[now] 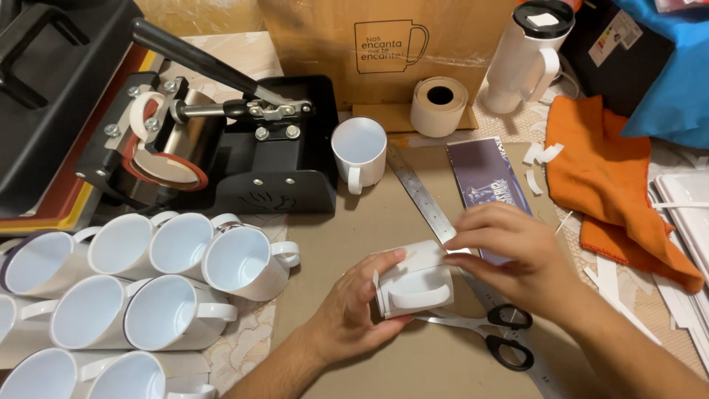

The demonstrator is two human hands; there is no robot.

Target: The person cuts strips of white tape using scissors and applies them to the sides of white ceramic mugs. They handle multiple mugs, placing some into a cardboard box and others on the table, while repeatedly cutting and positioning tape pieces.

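Near the bench's front edge, our left hand cups a white mug lying on its side, while our right hand's fingertips press its top. It could roll onto the scissors if our grip slackens.

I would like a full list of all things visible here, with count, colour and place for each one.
mug in hand: 1, white, on its side, centre
upright mug: 1, white, beside the press
lying mugs: about nine, white, stacked at left
mug press: 1, black, upper left
metal ruler: 1, silver, centre
scissors: 1, black handles, below the hands
printed strip: 1, dark purple, beside the ruler
tape roll: 1, beige, top centre
travel tumbler: 1, white, top right
cloth: 1, orange, right
left hand: holds the mug
right hand: fingers on the mug's top
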